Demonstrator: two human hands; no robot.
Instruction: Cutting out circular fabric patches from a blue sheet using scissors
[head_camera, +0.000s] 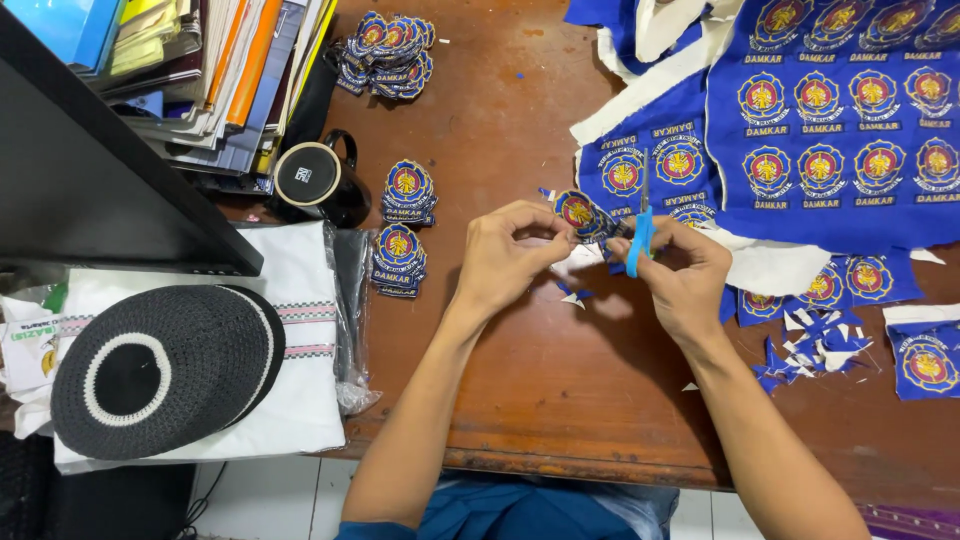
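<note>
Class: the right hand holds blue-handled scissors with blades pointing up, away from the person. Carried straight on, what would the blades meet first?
Probably the blue cloth sheet of embroidered badges directly ahead of the scissors in the right hand; height above it is unclear.

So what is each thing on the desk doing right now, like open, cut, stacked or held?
Left hand: fingers pinching one patch.
Patch: held up, partly trimmed.
Right hand: gripping the scissors.
Scissors: blue handles, blades pointing up at the patch; open or closed unclear.
Blue cloth sheet: flat, patches uncut.
Cut patches: stacked in piles.
Scraps: loose heap.
Mug: lying on its side.
Knitted cap: resting flat.
</note>
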